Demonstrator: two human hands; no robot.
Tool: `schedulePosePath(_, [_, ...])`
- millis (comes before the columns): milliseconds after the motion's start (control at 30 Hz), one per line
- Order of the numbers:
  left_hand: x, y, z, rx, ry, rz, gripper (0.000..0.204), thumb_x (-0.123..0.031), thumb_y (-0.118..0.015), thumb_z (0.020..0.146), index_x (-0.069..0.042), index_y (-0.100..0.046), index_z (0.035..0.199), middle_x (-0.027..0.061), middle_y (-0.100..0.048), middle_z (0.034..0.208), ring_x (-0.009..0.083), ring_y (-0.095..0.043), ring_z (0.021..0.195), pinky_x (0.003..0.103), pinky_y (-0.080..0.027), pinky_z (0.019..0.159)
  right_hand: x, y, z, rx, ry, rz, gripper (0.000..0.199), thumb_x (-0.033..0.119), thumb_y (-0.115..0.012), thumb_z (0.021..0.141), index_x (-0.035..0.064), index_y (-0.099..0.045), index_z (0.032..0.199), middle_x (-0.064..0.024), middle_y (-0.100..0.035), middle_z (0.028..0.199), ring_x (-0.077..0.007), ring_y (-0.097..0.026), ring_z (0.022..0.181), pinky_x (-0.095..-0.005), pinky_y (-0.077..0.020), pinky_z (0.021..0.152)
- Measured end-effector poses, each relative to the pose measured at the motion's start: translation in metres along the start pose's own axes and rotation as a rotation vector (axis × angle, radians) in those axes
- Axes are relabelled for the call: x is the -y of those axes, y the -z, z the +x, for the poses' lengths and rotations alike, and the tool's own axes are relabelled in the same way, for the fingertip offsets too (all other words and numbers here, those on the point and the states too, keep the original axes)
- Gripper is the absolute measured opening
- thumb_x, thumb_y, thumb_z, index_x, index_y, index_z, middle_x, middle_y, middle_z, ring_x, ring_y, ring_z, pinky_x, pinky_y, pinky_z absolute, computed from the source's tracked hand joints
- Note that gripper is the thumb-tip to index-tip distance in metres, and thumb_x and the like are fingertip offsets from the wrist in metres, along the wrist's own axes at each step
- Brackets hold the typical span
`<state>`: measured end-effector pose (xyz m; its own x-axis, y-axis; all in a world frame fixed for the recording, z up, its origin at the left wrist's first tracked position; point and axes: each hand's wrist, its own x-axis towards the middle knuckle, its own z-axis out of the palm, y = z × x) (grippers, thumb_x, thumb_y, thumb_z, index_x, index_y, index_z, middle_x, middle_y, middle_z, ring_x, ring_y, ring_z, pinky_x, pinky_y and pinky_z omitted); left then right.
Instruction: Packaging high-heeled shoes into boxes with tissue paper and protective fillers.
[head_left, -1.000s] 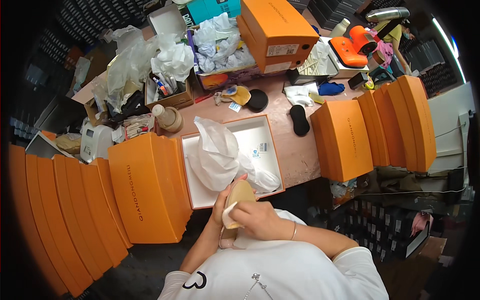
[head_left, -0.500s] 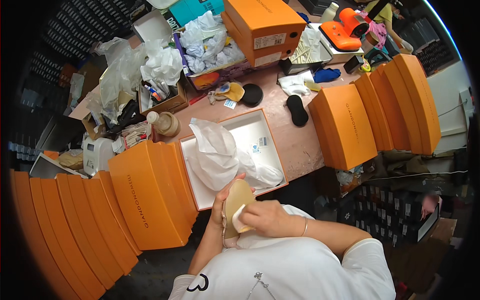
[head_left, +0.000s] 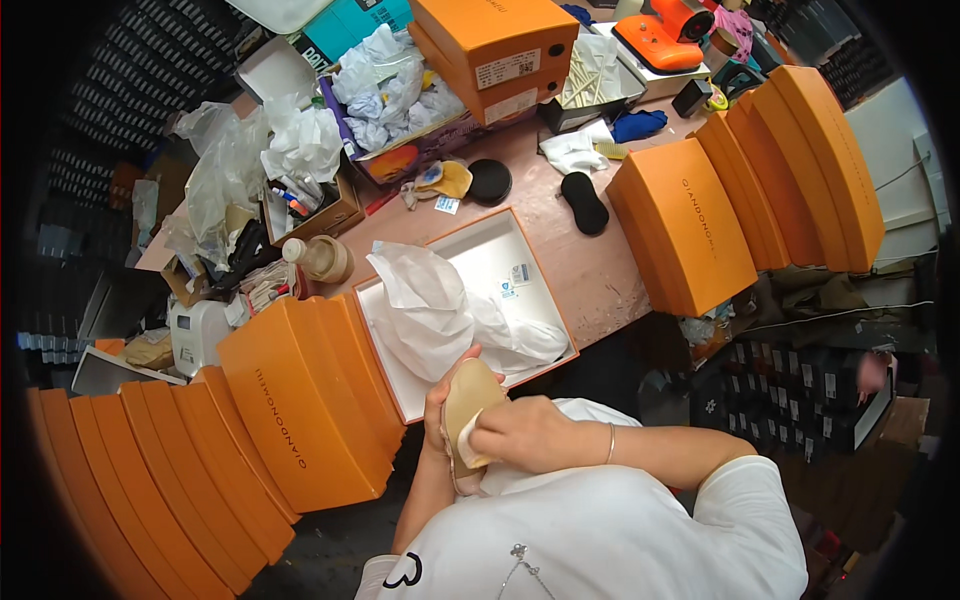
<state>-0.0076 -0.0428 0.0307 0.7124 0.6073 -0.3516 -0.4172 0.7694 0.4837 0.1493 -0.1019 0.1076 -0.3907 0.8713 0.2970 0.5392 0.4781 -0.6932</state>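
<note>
Close to my chest, my left hand point(head_left: 436, 418) is closed around a shoe point(head_left: 468, 392), its tan sole turned up towards me. My right hand point(head_left: 530, 432) pinches a folded white cloth point(head_left: 466, 446) with a yellowish edge and presses it against that sole. Just beyond both hands lies an open white shoebox point(head_left: 474, 241) with an orange rim. Crumpled white tissue paper point(head_left: 415, 300) fills its left side, and a white paper-wrapped bundle point(head_left: 535, 343) lies at its near right. Little printed packets point(head_left: 515, 278) rest on the box floor.
Orange shoeboxes point(head_left: 300, 400) stand in rows at left, with more orange boxes point(head_left: 685, 230) at right. On the pink table point(head_left: 610, 285) are a black oval pad point(head_left: 584, 203), a round black tin point(head_left: 490, 182), a bottle point(head_left: 320, 258) and a paper-filled carton point(head_left: 395, 105).
The view has shifted slightly, so the table things sit a little differently. My right hand and the cloth have moved slightly left and down on the sole; my left hand keeps its hold.
</note>
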Motion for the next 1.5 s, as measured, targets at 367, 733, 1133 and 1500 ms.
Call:
schedulePosePath(367, [0.012, -0.007, 0.001, -0.066, -0.039, -0.176, 0.067, -0.049, -0.033, 0.094, -0.005, -0.03, 0.144, 0.0171, -0.054, 0.125, 0.0252, -0.058, 0.107, 0.039, -0.049, 0.09, -0.008, 0.002, 0.021, 0.055, -0.159, -0.082, 0.014, 0.016, -0.064, 0.075, 0.0112, -0.053, 0.083, -0.005, -0.054, 0.079, -0.0264, -0.06, 0.062, -0.0373, -0.0476, 0.05])
schedulePosePath(733, [-0.001, -0.009, -0.004, 0.028, -0.009, -0.093, 0.079, -0.062, -0.038, 0.091, -0.002, -0.032, 0.142, 0.0196, -0.055, 0.12, 0.0259, -0.061, 0.101, 0.037, -0.05, 0.09, 0.011, 0.004, 0.016, 0.115, 0.025, -0.069, 0.017, 0.019, -0.064, 0.074, 0.0104, -0.054, 0.086, -0.0059, -0.054, 0.078, -0.024, -0.063, 0.071, -0.0362, -0.0507, 0.052])
schedulePosePath(1133, [0.012, -0.003, -0.002, -0.14, -0.006, -0.348, 0.074, -0.047, -0.045, 0.089, -0.001, -0.027, 0.144, 0.0218, -0.059, 0.114, 0.0312, -0.062, 0.097, 0.04, -0.052, 0.086, -0.025, 0.02, 0.007, -0.106, -0.082, -0.12, 0.011, 0.013, -0.06, 0.074, 0.012, -0.05, 0.078, -0.0034, -0.048, 0.07, -0.0207, -0.057, 0.062, -0.0317, -0.0467, 0.05])
schedulePosePath(1500, [0.0, -0.012, 0.001, 0.006, -0.08, -0.066, 0.074, -0.048, -0.048, 0.087, -0.005, -0.028, 0.144, 0.0224, -0.061, 0.108, 0.0316, -0.065, 0.091, 0.043, -0.056, 0.079, -0.084, 0.017, 0.003, -0.402, -0.878, 1.632, 0.018, 0.026, -0.055, 0.095, 0.0092, -0.055, 0.102, -0.0024, -0.057, 0.083, -0.0085, -0.047, 0.054, -0.0209, -0.036, 0.044])
